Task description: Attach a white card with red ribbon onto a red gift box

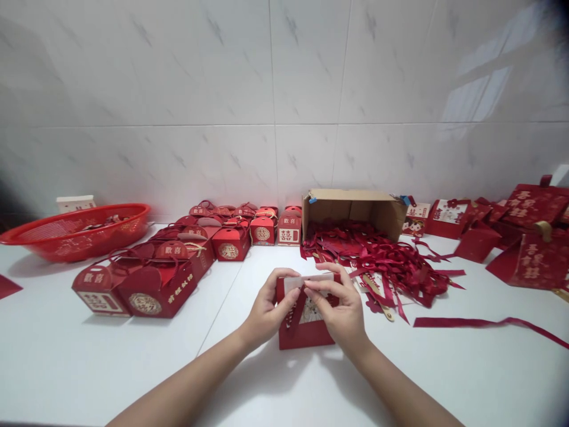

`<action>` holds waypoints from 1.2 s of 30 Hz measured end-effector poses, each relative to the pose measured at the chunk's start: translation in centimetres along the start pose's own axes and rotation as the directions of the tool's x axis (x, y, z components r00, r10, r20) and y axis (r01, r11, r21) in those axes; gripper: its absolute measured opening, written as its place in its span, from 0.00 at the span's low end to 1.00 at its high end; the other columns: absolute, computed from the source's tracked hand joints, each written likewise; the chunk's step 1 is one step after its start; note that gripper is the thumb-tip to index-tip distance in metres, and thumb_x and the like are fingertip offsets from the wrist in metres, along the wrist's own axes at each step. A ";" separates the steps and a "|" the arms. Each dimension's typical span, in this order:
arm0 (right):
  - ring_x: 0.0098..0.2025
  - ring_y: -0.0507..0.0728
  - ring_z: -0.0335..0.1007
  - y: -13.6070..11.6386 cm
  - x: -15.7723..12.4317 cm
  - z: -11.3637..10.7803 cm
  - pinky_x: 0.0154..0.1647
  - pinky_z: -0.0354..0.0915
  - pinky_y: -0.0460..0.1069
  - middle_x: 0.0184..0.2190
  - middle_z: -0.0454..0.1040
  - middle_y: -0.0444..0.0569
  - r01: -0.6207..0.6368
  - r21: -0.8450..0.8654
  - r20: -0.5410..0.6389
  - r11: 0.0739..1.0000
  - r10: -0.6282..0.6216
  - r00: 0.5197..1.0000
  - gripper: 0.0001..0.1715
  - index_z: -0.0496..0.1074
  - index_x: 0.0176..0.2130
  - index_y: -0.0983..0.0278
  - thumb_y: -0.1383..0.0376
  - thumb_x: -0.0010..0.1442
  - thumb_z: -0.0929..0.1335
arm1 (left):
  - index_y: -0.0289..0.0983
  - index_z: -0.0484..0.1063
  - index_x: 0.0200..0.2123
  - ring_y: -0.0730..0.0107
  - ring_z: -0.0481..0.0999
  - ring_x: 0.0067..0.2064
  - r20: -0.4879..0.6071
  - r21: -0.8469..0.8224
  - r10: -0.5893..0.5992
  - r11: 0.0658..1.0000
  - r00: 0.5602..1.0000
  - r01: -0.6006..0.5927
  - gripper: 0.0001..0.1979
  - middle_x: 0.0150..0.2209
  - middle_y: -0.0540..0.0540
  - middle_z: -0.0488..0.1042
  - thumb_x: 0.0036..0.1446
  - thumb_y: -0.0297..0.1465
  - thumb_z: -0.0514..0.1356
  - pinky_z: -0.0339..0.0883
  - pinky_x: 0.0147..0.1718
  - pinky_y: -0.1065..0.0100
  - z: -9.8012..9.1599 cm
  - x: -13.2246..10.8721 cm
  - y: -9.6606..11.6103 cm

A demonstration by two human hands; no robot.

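A small red gift box stands on the white table in front of me, with a pale picture panel on its near face. My left hand grips its upper left side, thumb in front and fingers behind the top edge. On the upper right, my right hand pinches at the top with thumb and forefinger, close to my left thumb. Between the hands a white flap shows along the top. A dark red ribbon slants down the front; its upper end is hidden by my fingers.
Behind the right hand, a cardboard carton lies on its side, spilling tangled red ribbons. Rows of finished-looking red boxes stand left, near a red plastic basket. More red boxes and a loose ribbon lie right. A tiled wall backs the table.
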State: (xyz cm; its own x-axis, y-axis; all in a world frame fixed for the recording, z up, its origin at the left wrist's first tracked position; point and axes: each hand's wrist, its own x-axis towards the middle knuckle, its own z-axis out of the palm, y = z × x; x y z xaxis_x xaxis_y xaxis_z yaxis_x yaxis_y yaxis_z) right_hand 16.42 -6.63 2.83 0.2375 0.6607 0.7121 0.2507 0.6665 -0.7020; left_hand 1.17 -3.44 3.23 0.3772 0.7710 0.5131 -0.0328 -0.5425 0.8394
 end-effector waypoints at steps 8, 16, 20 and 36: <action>0.39 0.53 0.72 0.5 -0.1 -0.5 0.35 0.71 0.49 0.47 0.67 0.51 0.004 0.019 0.047 1.000 -0.005 0.999 0.07 0.78 0.33 0.57 0.69 0.55 0.70 | 0.40 0.65 0.41 0.70 0.70 0.39 -0.036 0.059 0.035 0.998 0.999 -0.033 0.08 0.39 0.48 0.68 0.61 0.36 0.55 0.64 0.39 0.70 0.1 0.2 -0.5; 0.46 0.55 0.70 0.7 -0.4 -0.6 0.43 0.70 0.51 0.51 0.65 0.49 0.031 0.011 0.048 0.999 -0.032 0.998 0.10 0.78 0.34 0.56 0.70 0.55 0.69 | 0.40 0.64 0.41 0.69 0.71 0.40 -0.016 0.073 0.034 0.997 0.999 -0.033 0.06 0.39 0.48 0.70 0.61 0.34 0.55 0.65 0.40 0.68 0.0 0.1 -0.4; 0.46 0.55 0.70 0.7 -0.5 -0.7 0.45 0.70 0.52 0.50 0.65 0.49 0.046 0.003 0.040 0.999 -0.046 0.998 0.10 0.77 0.34 0.56 0.71 0.55 0.69 | 0.40 0.64 0.41 0.69 0.72 0.40 -0.018 0.081 0.055 0.995 0.998 -0.054 0.06 0.38 0.48 0.70 0.61 0.33 0.55 0.65 0.40 0.68 0.0 0.1 -0.3; 0.44 0.57 0.71 -0.1 -0.6 -0.3 0.45 0.70 0.55 0.45 0.68 0.52 0.056 -0.063 -0.025 0.996 -0.057 0.998 0.03 0.75 0.30 0.61 0.69 0.54 0.70 | 0.38 0.66 0.39 0.68 0.72 0.39 -0.061 0.084 0.086 0.993 0.994 -0.081 0.07 0.37 0.47 0.70 0.60 0.34 0.56 0.66 0.40 0.67 0.4 -0.1 0.0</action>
State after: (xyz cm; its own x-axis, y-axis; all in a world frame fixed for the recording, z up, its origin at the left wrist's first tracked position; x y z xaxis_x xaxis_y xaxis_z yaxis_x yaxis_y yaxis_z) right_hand 16.51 -7.18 2.51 0.2461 0.6126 0.7511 0.3219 0.6793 -0.6595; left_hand 1.45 -3.66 3.12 0.3162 0.7405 0.5931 0.0147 -0.6289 0.7773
